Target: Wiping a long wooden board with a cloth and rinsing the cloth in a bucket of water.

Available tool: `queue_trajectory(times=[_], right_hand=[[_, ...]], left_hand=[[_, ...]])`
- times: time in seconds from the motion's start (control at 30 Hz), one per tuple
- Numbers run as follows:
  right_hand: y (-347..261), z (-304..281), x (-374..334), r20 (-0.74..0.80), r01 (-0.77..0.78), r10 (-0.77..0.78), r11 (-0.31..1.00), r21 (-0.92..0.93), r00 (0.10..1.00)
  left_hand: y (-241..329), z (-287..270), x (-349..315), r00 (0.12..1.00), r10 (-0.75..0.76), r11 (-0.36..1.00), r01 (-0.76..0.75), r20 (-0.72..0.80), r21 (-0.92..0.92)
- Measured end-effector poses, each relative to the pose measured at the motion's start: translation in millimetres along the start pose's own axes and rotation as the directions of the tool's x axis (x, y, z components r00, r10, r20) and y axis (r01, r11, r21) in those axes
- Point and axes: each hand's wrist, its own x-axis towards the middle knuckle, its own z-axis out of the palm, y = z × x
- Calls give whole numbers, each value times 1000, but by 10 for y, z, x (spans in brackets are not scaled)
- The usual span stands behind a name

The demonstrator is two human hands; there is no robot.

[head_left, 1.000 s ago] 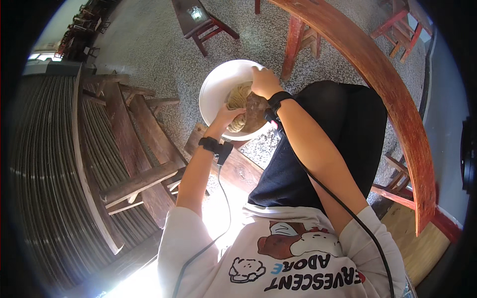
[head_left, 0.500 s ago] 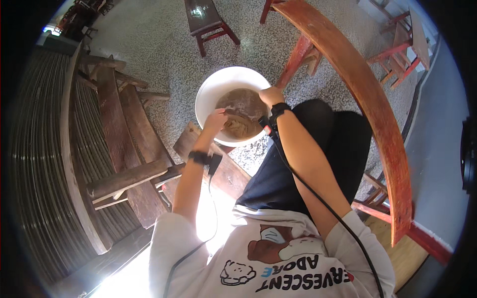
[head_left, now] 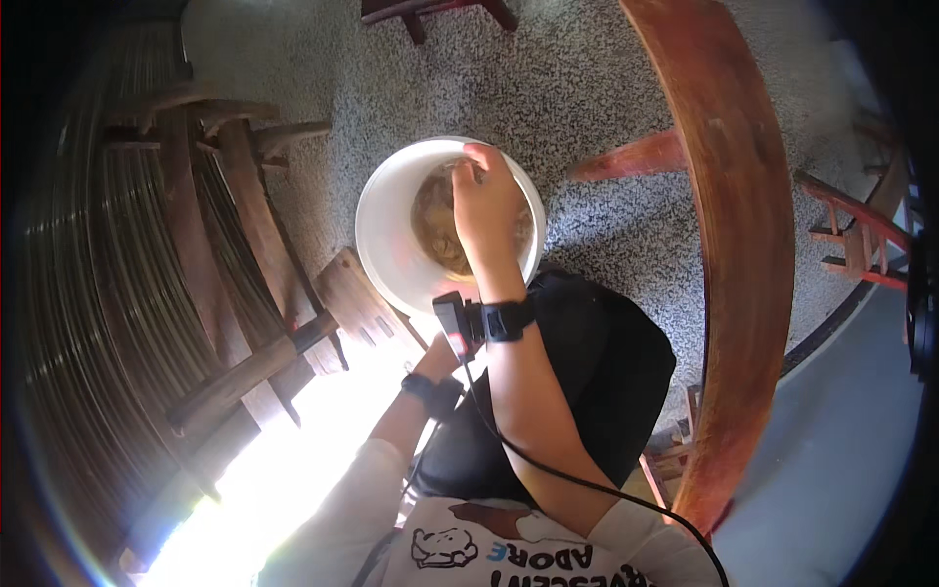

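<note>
A white bucket (head_left: 383,230) stands in front of my knees, with murky brown water (head_left: 430,220) and a light brown, cloth-like thing (head_left: 445,240) in it. My right hand (head_left: 487,210) reaches across the opening to the far rim. Its fingers are bent there and appear to grip the rim. Low at the bucket's near side is my left hand (head_left: 446,354), partly behind the right wrist's strap and black device (head_left: 455,323). The left fingers are hidden, so their hold does not show.
A wooden bench (head_left: 364,298) is beside the bucket's near left side. A long reddish bench (head_left: 738,225) runs along the right. More wooden benches (head_left: 220,264) lean at the left before ribbed panels (head_left: 78,293). Another dark stool (head_left: 430,10) stands ahead on the speckled floor.
My right hand has moved from the right rim across the opening to the far rim. My left hand has come out of the bucket and down to its near side. The view has shifted.
</note>
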Motion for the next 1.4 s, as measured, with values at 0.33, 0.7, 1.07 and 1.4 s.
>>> queue_trajectory(times=[0.33, 0.7, 1.07, 1.4], right_hand=[[23, -671, -600, 72, -267, 259, 953, 139, 963], [-303, -967, -1440, 478, -272, 326, 945, -181, 816], [-377, -228, -1030, 681, 257, 85, 887, -385, 727], [-259, -122, -550, 771, 240, 300, 832, -500, 562]], left_hand=[[-87, 295, 870, 797, 516, 637, -112, -314, 762], [-172, 342, 152, 849, -332, 291, -324, -412, -901], [577, 818, -322, 782, 202, 737, -518, -590, -434], [977, 774, -150, 778, 614, 709, -469, -135, 527]])
